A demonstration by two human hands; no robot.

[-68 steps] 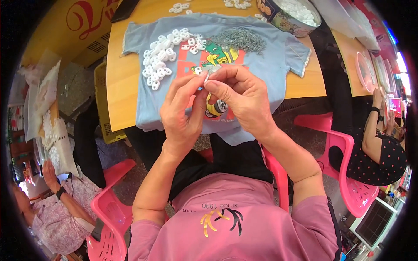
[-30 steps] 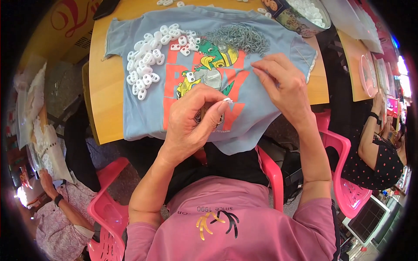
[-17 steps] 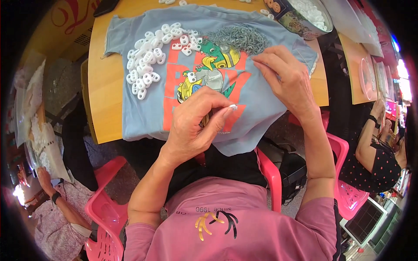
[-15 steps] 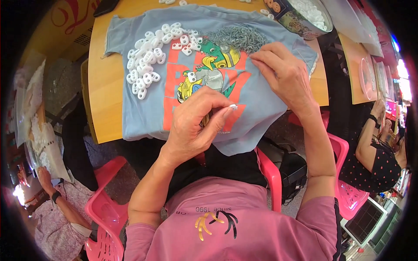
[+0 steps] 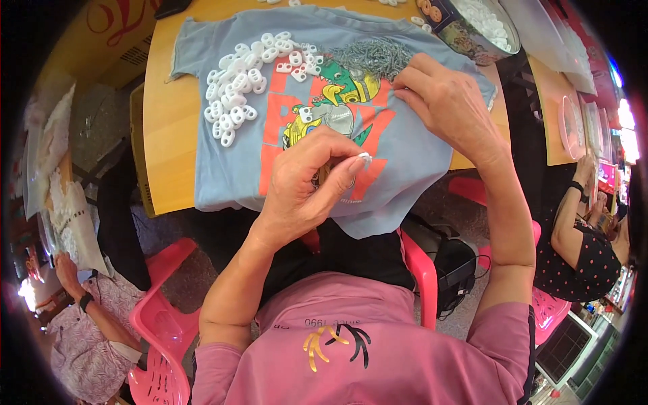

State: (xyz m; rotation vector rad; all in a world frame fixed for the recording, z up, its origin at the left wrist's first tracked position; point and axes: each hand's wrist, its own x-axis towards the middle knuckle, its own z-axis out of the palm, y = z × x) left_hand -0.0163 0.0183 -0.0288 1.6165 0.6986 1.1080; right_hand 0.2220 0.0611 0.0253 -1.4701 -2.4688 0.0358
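My left hand (image 5: 307, 179) is closed in a pinch over the middle of a light blue printed T-shirt (image 5: 223, 165) spread on the table. Between its thumb and forefinger shows the end of a small white plastic piece (image 5: 365, 157). At the near edge of a pile of small grey metal springs (image 5: 378, 54), my right hand (image 5: 442, 101) has thumb and fingers drawn together; whatever is in them is too small to see. A heap of white two-holed plastic cord-lock pieces (image 5: 233, 84) curves along the shirt's left side. One single white piece (image 5: 306, 114) lies on the print.
A round printed tin (image 5: 496, 50) full of white pieces stands at the far right of the wooden table (image 5: 165, 148). Pink plastic chairs (image 5: 422, 277) are around me. Co-workers sit to the left (image 5: 101, 324) and right (image 5: 580, 250).
The view has shifted slightly, so the shirt and heaps appear a little further right. Both hands keep nearly the same places, still pinched; my right elbow has moved slightly outward.
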